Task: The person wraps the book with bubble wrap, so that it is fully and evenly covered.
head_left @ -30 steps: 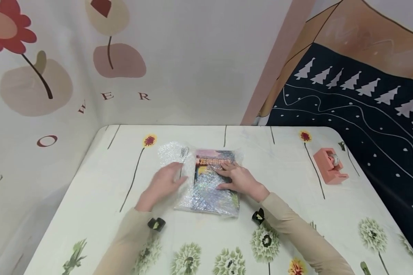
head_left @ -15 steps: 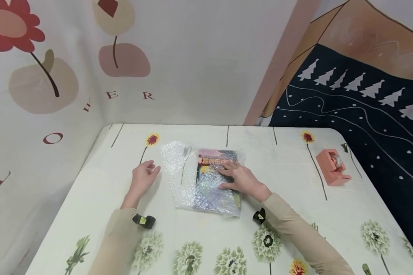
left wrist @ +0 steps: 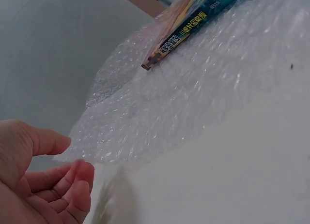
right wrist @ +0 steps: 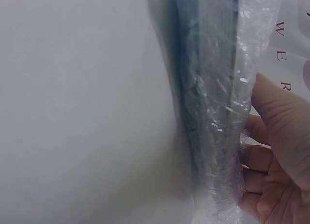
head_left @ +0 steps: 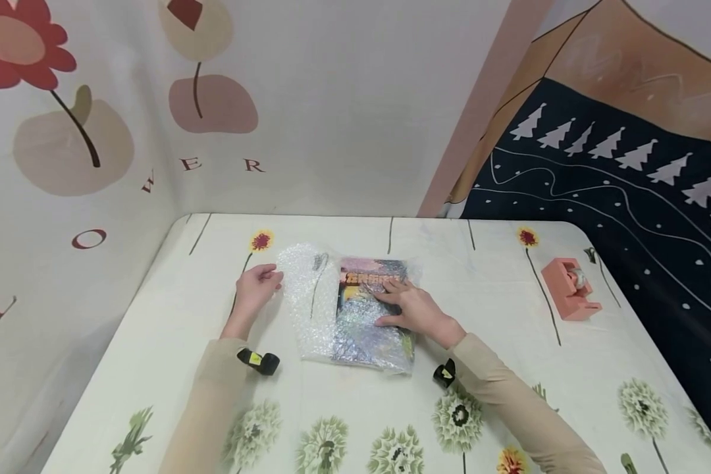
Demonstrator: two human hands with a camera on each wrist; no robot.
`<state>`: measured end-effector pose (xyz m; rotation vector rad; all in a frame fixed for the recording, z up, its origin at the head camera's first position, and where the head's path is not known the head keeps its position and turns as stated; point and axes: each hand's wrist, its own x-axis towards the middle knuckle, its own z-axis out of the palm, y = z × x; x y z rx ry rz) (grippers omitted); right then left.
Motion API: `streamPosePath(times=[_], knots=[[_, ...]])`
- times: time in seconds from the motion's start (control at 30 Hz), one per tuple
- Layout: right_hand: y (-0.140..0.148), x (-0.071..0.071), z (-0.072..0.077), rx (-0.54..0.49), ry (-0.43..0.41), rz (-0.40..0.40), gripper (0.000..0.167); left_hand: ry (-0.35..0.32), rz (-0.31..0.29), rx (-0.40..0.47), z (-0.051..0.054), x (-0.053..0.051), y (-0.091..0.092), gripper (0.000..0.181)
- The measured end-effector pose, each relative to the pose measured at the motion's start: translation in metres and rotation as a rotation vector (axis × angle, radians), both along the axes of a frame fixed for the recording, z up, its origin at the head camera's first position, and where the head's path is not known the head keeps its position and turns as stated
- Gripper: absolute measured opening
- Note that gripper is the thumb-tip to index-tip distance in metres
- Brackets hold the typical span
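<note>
A book [head_left: 355, 280] with a colourful cover lies on the table, with bubble wrap [head_left: 311, 329] over much of it and spreading out to its left. My right hand [head_left: 417, 309] rests on the wrapped book with fingers spread; in the right wrist view the fingers [right wrist: 259, 158] lie along its wrapped top. At the wrap's far left corner is my left hand [head_left: 257, 289]. The left wrist view puts the thumb [left wrist: 53, 141] and loosely bent fingers apart beside that corner of the bubble wrap [left wrist: 145, 117], with no wrap visibly pinched. The book's spine [left wrist: 189, 28] shows under the wrap.
A pink tape dispenser [head_left: 569, 289] with a roll in it stands at the table's right side. The flower-printed cloth [head_left: 480, 276] covers the table. Printed curtains [head_left: 332, 118] hang behind the far edge and on both sides.
My left hand has drawn back leftward off the bubble wrap, then moved slightly forward and right to its far left corner. My right hand has stayed on the book.
</note>
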<state>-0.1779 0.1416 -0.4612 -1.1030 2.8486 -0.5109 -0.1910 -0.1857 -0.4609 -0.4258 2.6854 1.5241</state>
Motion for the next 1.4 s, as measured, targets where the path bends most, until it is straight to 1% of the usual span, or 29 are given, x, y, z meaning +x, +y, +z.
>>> streamPosePath(times=[0.1,0.27,0.4,0.53,0.63,0.77,0.93,1.03,1.1,1.23,1.3,1.4], knots=[[0.000,0.000,0.000,-0.004,-0.005,-0.002,0.061,-0.001,-0.017,0.005,0.002,-0.001,0.002,0.034],[0.000,0.000,0.000,-0.012,-0.008,-0.009,0.060,0.031,-0.076,0.015,0.009,0.000,0.010,0.025],[0.000,-0.001,-0.001,-0.015,-0.006,-0.008,0.060,0.090,-0.134,0.038,0.019,0.003,0.020,0.020],[0.000,-0.001,-0.001,-0.014,-0.013,-0.009,0.060,0.183,-0.194,0.022,0.029,0.005,0.033,0.016],[-0.001,-0.001,0.000,-0.012,-0.020,-0.010,0.060,0.244,-0.227,0.006,0.036,0.003,0.045,0.015],[-0.001,-0.001,0.001,-0.016,-0.016,-0.007,0.060,0.275,-0.276,0.023,0.044,-0.002,0.064,0.013],[-0.001,-0.001,0.000,-0.019,-0.005,-0.004,0.060,0.267,-0.352,0.053,0.050,-0.008,0.087,0.012],[-0.001,-0.002,-0.001,-0.019,-0.001,-0.003,0.060,0.223,-0.381,0.070,0.052,-0.013,0.100,0.011],[-0.001,-0.003,-0.001,-0.023,-0.002,-0.006,0.060,0.181,-0.393,0.074,0.052,-0.016,0.107,0.011],[0.000,-0.003,-0.002,-0.021,0.004,-0.004,0.060,0.111,-0.425,0.054,0.049,-0.022,0.120,0.012],[0.000,-0.004,-0.002,-0.022,0.014,-0.001,0.060,0.100,-0.451,0.033,0.046,-0.025,0.125,0.012],[0.000,-0.004,-0.003,-0.032,0.025,0.000,0.059,0.096,-0.505,0.019,0.039,-0.029,0.131,0.012]])
